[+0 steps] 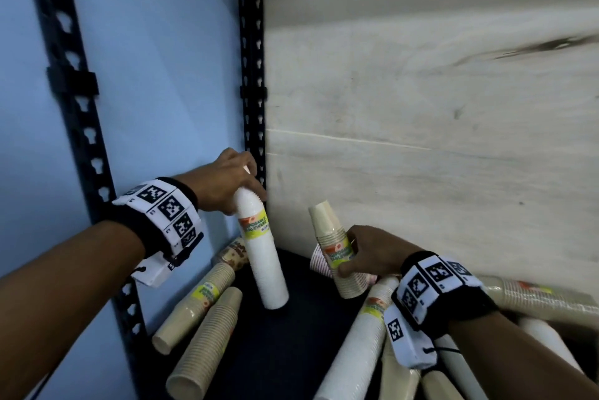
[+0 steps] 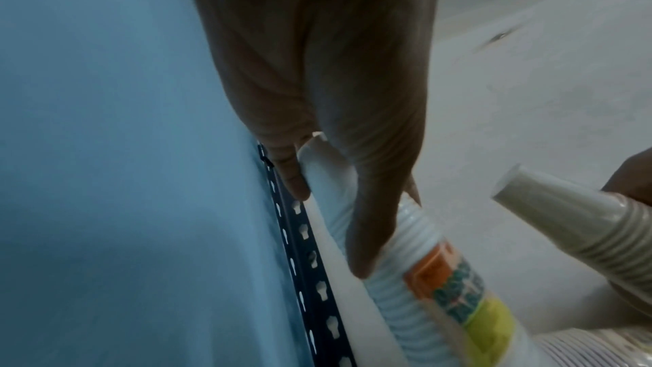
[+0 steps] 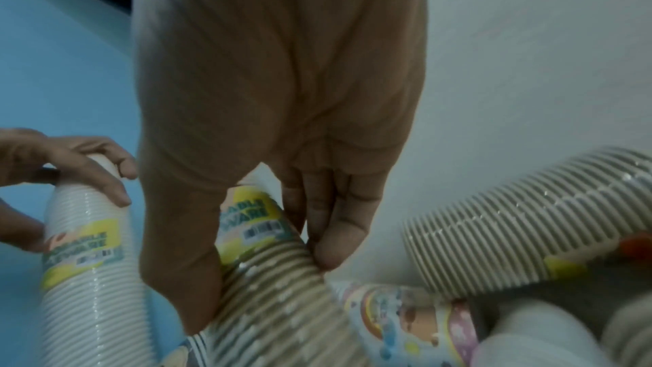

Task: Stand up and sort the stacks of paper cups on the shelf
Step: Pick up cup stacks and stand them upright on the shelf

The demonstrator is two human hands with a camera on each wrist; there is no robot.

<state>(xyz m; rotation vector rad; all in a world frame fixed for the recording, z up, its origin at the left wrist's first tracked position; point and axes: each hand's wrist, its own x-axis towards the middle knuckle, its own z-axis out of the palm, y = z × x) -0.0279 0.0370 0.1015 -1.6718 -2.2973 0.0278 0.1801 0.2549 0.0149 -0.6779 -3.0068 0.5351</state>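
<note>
Dark shelf (image 1: 285, 344) against pale wall (image 1: 421, 140)

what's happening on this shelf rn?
A person is sorting sleeves of paper cups on a dark shelf. The left hand grips the top of a tall white stack, standing it nearly upright near the back corner post. The right hand holds a shorter beige stack tilted above the shelf. Several more beige stacks and white stacks lie on their sides, not yet stood up.
</note>
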